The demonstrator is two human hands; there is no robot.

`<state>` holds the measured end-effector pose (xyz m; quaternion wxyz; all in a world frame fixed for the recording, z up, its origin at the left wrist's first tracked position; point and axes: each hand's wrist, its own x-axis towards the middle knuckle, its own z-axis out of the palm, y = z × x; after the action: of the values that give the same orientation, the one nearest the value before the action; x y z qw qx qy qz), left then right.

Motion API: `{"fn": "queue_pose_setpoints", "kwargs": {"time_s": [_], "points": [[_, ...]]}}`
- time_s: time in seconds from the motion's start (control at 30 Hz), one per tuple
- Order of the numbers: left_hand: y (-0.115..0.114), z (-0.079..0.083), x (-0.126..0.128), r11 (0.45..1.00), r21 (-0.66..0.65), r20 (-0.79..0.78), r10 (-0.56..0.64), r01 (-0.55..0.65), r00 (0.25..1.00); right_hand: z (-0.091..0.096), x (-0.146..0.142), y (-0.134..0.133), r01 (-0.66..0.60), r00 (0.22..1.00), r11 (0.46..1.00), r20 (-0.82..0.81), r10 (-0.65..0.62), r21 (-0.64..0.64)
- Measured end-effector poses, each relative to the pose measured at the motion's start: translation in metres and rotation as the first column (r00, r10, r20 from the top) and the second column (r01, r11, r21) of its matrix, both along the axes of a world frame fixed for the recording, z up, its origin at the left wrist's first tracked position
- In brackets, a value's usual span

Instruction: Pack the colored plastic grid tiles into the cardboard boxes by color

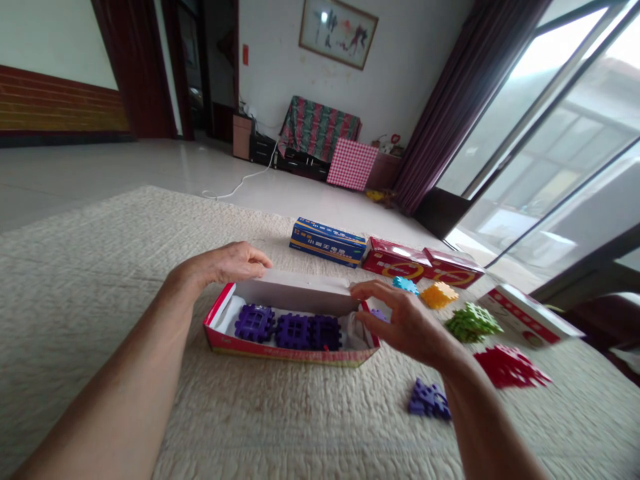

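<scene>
A shallow red-and-white cardboard box lies open on the quilted surface in front of me. Inside it sit three purple interlocking plastic blocks in a row. My left hand rests curled on the box's far left rim, gripping the flap. My right hand hovers at the box's right end, fingers spread and bent, touching the far edge; nothing shows in it. A loose purple block lies just below my right wrist.
Piles of green, orange, blue and red pieces lie to the right. A blue box, red boxes and a white-red box stand behind. The cream quilt spreads left.
</scene>
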<state>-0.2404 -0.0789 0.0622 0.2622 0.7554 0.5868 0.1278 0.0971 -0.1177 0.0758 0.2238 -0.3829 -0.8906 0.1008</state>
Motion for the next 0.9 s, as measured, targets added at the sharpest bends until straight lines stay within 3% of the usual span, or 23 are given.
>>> {"fn": "queue_pose_setpoints", "kwargs": {"time_s": [0.17, 0.3, 0.53, 0.9], "points": [[0.001, -0.001, 0.0, 1.0, -0.011, -0.006, 0.029, -0.029, 1.0, -0.012, 0.048, 0.015, 0.183, 0.978, 0.981, 0.093, -0.188, 0.067], [0.005, -0.006, -0.002, 1.0, -0.02, 0.004, 0.01, -0.01, 1.0, -0.036, 0.07, 0.024, 0.2, 0.949, 0.98, 0.248, -0.197, 0.013], [0.007, -0.007, -0.002, 0.999, -0.027, -0.019, 0.042, -0.043, 0.999, -0.065, 0.067, 0.031, 0.135, 0.956, 0.989, 0.27, -0.113, -0.064], [0.006, -0.007, -0.002, 0.999, -0.028, -0.023, 0.016, -0.016, 1.0, -0.065, 0.063, 0.035, 0.176, 0.955, 0.981, 0.254, -0.15, -0.085]]}}
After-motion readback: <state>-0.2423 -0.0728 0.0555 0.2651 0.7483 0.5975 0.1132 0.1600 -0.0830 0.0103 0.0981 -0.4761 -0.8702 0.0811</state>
